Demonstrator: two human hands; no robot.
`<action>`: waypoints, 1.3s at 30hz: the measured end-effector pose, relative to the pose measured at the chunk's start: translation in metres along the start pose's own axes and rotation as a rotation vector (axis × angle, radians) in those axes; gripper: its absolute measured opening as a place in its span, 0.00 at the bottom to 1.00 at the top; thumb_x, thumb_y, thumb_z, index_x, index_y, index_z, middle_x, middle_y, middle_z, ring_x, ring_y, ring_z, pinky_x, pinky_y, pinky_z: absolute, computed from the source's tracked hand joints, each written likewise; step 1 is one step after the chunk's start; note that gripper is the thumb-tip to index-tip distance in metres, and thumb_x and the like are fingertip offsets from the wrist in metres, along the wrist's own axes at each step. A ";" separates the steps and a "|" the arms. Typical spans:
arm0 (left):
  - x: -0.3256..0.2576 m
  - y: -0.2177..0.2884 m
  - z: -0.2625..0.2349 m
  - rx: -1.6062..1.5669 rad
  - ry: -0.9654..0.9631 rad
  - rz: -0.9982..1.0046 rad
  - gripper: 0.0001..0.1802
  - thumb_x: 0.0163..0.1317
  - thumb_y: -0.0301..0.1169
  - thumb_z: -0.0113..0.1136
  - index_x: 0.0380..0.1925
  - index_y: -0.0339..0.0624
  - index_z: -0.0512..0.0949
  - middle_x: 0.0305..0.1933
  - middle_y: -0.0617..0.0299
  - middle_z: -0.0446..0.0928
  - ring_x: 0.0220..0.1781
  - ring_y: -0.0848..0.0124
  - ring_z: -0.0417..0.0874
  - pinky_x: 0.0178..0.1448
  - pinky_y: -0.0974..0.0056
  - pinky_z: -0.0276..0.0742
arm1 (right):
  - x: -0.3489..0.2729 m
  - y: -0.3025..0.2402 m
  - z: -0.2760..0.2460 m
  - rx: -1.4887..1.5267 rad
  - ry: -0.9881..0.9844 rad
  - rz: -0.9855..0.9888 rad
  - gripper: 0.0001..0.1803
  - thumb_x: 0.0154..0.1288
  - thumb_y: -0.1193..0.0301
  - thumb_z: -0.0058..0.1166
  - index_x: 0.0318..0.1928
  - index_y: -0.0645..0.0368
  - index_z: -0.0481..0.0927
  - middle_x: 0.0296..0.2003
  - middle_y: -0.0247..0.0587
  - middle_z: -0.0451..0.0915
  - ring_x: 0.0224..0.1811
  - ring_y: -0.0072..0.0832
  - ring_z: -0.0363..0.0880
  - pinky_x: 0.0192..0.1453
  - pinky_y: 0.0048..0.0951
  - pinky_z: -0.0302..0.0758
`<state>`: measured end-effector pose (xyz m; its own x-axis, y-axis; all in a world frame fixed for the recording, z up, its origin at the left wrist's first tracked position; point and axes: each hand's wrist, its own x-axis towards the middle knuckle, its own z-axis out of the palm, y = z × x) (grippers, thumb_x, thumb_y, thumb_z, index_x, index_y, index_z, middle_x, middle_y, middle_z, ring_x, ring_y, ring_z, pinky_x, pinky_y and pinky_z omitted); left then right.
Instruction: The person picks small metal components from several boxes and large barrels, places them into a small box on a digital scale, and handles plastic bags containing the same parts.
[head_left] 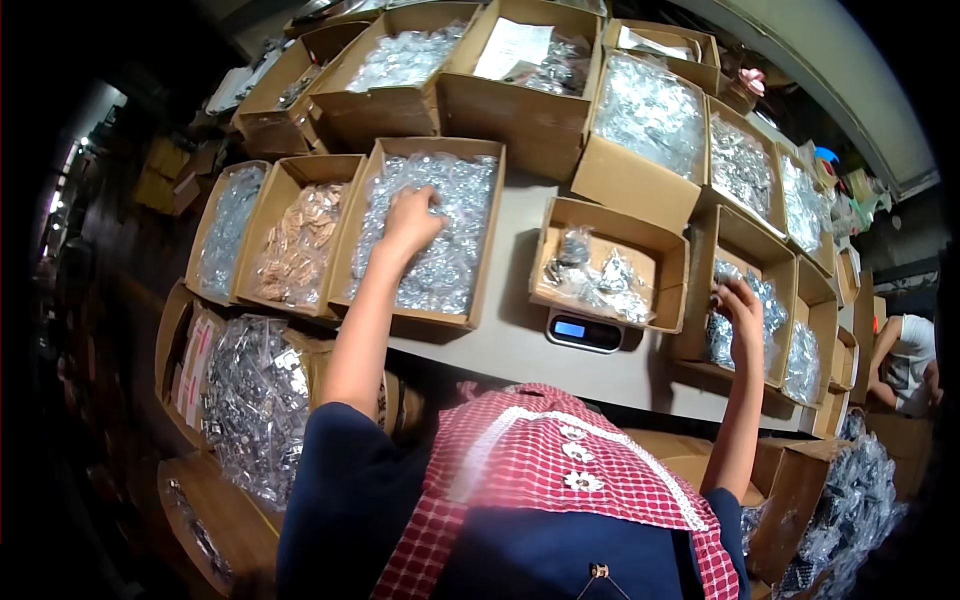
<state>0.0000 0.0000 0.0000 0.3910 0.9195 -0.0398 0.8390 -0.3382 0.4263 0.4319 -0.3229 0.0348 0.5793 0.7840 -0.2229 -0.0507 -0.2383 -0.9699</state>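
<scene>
My left hand point(413, 218) reaches into a cardboard box point(486, 240) full of small clear plastic packets point(440, 270) with shiny contents. Its fingers are curled together at the packets; what they pinch, if anything, is hidden. On the right, my right hand point(740, 308) dips into another cardboard box point(733, 225) holding silvery bagged parts point(772, 300). Those fingers are bent and closed down at the bags, and their tips are partly hidden. Between the hands, a shallow carton point(610, 213) with a few small bags point(612, 290) rests on a digital scale point(584, 332) with a lit display.
A box of tan parts point(300, 235) stands left of the left hand's box. Taller cartons of packets point(650, 110) line the back of the grey table point(520, 355). A big clear bag of metal parts point(255, 400) sits at lower left. Another person point(905, 360) is at far right.
</scene>
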 end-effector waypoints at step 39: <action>0.038 -0.240 -0.132 -1.068 0.461 -0.190 0.07 0.62 0.31 0.59 0.40 0.46 0.80 0.33 0.70 0.76 0.33 0.80 0.72 0.35 0.73 0.66 | -0.004 0.118 -0.046 0.076 0.591 -0.329 0.15 0.65 0.76 0.54 0.52 0.67 0.75 0.40 0.41 0.79 0.29 0.25 0.77 0.35 0.25 0.77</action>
<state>-0.2367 0.1425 0.0153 -0.0638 0.9965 0.0533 0.0408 -0.0507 0.9979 0.4605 -0.3803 -0.0738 0.9206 0.3585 0.1550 0.1595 0.0170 -0.9870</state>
